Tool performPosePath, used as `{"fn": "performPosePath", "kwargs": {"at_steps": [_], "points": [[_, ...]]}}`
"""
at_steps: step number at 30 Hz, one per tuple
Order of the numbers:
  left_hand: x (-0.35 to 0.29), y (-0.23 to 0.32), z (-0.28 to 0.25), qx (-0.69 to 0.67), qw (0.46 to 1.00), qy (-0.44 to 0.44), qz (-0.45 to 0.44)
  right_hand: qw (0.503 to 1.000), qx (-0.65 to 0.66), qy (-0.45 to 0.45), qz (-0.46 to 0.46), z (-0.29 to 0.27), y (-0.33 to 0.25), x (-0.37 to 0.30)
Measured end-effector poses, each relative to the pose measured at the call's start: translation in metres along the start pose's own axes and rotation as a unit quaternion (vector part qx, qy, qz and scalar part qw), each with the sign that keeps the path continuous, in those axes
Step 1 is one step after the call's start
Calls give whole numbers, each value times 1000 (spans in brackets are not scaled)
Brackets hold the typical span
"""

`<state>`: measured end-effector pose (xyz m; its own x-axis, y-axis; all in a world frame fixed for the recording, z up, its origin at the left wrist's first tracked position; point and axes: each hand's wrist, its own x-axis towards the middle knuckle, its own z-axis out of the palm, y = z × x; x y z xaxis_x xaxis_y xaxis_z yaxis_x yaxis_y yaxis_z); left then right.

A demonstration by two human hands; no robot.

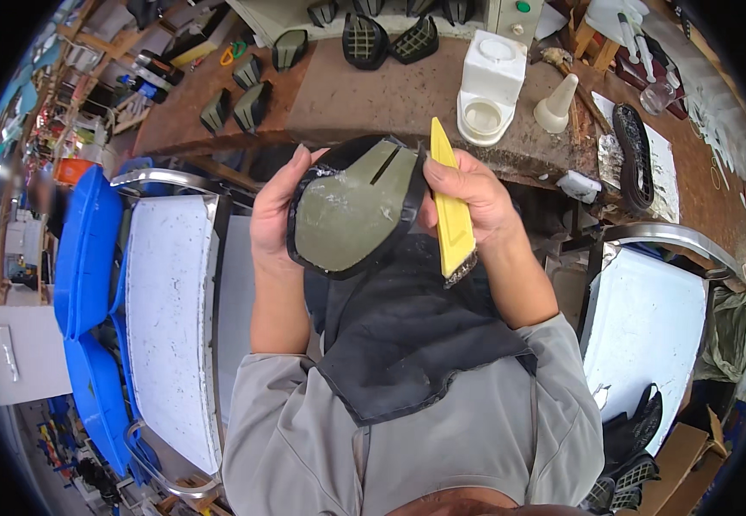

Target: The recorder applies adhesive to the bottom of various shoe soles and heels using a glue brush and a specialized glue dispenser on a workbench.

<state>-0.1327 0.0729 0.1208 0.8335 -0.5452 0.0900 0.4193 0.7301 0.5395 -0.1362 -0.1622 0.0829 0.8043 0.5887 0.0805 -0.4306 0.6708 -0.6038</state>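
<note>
My left hand (275, 211) grips the left side of a black shoe upper (351, 211). Its olive-green bottom faces me, with whitish smears and a dark slit near the far end. In my right hand (483, 196) is a yellow-handled brush (451, 202), its dark bristles pointing down toward me. The right thumb presses on the handle, close to the upper's right edge. Some fingers of both hands are hidden behind what they hold. A black apron (416, 318) lies below both hands.
On the brown bench stand a white pot (492, 90), a white cone (556, 105) and a black shoe sole (633, 156). Several black-and-olive shoe pieces (253, 106) are farther back. White-topped racks (169, 318) flank me on both sides, with blue bins (89, 249) at the left.
</note>
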Motion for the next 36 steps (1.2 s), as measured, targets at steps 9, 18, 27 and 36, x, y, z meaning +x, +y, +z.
{"fn": "performPosePath", "kwargs": {"at_steps": [9, 18, 27, 36], "points": [[27, -59, -7, -63, 990, 49, 117, 974, 195, 89, -67, 19, -3, 7], [59, -68, -21, 72, 962, 19, 264, 968, 240, 43, -59, 14, 12, 31], [93, -78, -46, 78, 946, 146, 278, 945, 234, 226, -31, -13, 12, 57], [118, -78, -64, 63, 951, 142, 266, 931, 272, 241, -23, -38, 10, 72]]}}
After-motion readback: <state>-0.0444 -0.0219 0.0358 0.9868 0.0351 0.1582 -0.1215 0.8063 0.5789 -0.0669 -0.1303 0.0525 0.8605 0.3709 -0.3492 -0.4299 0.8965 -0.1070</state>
